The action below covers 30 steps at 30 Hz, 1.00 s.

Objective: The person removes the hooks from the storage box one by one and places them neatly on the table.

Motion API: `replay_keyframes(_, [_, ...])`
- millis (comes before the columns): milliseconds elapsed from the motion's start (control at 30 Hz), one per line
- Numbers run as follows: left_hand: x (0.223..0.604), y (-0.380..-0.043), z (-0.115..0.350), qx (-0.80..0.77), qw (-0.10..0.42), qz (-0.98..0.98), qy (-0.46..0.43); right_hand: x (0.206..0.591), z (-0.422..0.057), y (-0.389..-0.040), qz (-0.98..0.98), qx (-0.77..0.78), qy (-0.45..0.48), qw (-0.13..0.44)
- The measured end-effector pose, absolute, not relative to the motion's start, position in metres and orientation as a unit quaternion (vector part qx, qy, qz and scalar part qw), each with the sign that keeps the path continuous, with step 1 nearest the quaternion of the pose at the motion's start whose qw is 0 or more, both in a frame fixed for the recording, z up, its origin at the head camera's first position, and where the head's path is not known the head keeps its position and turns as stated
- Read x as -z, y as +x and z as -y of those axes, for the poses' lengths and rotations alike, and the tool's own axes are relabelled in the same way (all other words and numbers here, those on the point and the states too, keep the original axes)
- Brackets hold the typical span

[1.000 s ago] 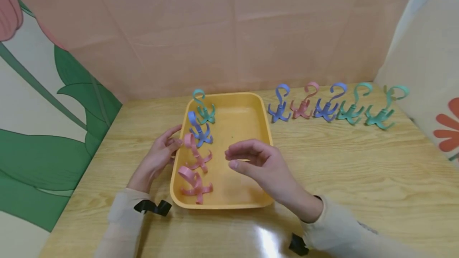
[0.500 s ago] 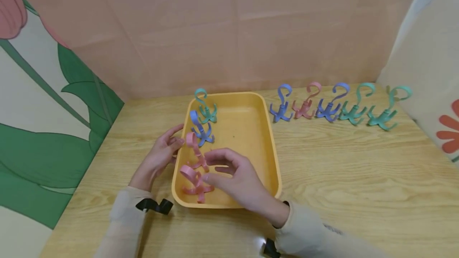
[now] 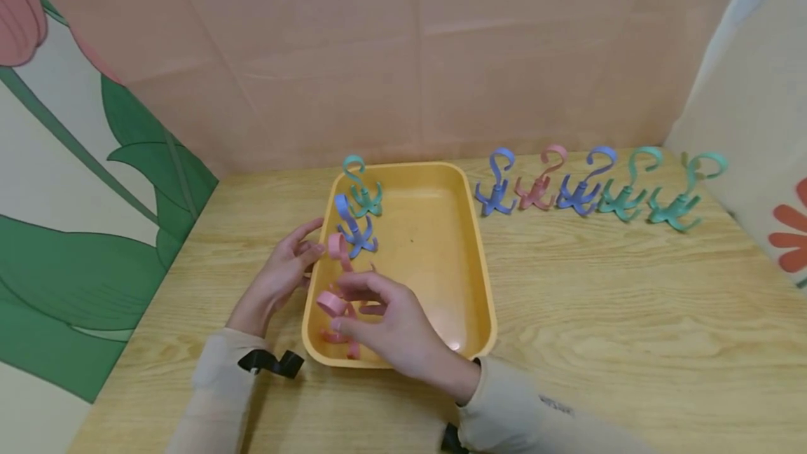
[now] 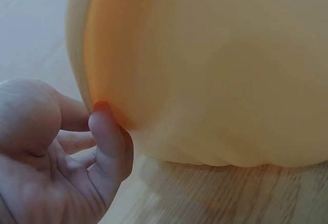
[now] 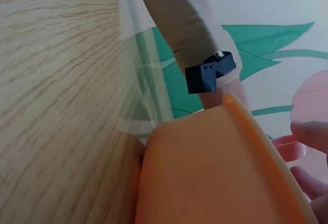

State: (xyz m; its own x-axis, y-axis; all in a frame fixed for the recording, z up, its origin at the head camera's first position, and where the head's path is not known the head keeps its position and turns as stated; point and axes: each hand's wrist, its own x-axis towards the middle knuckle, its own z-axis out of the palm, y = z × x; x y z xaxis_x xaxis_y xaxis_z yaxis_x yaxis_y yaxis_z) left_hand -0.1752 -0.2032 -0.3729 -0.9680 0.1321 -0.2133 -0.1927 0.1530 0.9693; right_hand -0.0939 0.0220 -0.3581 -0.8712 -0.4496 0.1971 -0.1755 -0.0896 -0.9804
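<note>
My left hand [image 3: 280,272] pinches the left rim of the yellow tray [image 3: 487,300], thumb over the edge; the left wrist view shows curled fingertips [image 4: 105,126] against its wall. Over the tray's near-left part, my right hand [image 3: 397,321] spreads thumb and fingers around the nearest pink hook hanger [image 3: 332,303]. In the right wrist view the pink hook [image 5: 289,148] shows between thumb and fingers, with a gap left. Another pink hook hanger [image 3: 337,247], partly hidden by this hand, lies behind it. Farther back along the left side are a blue hook hanger [image 3: 359,237] and a green one [image 3: 366,200].
On the wooden table [image 3: 599,300], right of the tray, several hook hangers stand in a row: blue [image 3: 496,196], pink [image 3: 536,191], another blue [image 3: 578,195], and green [image 3: 623,198] at the right end. A pink cloth wall [image 3: 403,76] rises behind.
My right hand has moved left across the tray from its right side to the nearest pink hook hanger. The left hand stays at the rim. The hangers have kept their places.
</note>
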Motion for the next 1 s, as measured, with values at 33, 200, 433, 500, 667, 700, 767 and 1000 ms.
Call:
replay_keyframes(33, [0.3728, -0.1754, 0.2031, -0.651, 0.125, -0.749, -0.019, 0.3581, -0.0218, -0.0937, -0.667, 0.7, -0.234, 0.101])
replay_keyframes(200, [0.3713, -0.1754, 0.2023, -0.655, 0.125, -0.745, -0.02, 0.3582, -0.0201, -0.0928, -0.669, 0.698, -0.231, 0.113])
replay_keyframes(433, [0.3714, -0.1743, 0.2019, -0.655, 0.125, -0.745, -0.017, 0.359, -0.0193, -0.09, -0.679, 0.688, -0.225, 0.12])
replay_keyframes(500, [0.3718, -0.1738, 0.2017, -0.655, 0.125, -0.745, -0.017, 0.3596, -0.0196, -0.0892, -0.681, 0.688, -0.222, 0.12])
replay_keyframes(667, [0.3715, -0.1739, 0.2023, -0.648, 0.126, -0.751, -0.018, 0.3613, -0.019, -0.0888, -0.681, 0.688, -0.22, 0.12])
replay_keyframes(700, [0.3711, -0.1739, 0.2024, -0.646, 0.127, -0.752, -0.019, 0.3614, -0.0185, -0.0888, -0.68, 0.688, -0.219, 0.127])
replay_keyframes(767, [0.3705, -0.1737, 0.2025, -0.644, 0.129, -0.753, -0.02, 0.3612, -0.0176, -0.089, -0.686, 0.68, -0.218, 0.139])
replay_keyframes(1000, [0.3707, -0.1719, 0.202, -0.642, 0.131, -0.755, -0.026, 0.361, -0.0153, -0.0899, -0.72, 0.635, -0.232, 0.154])
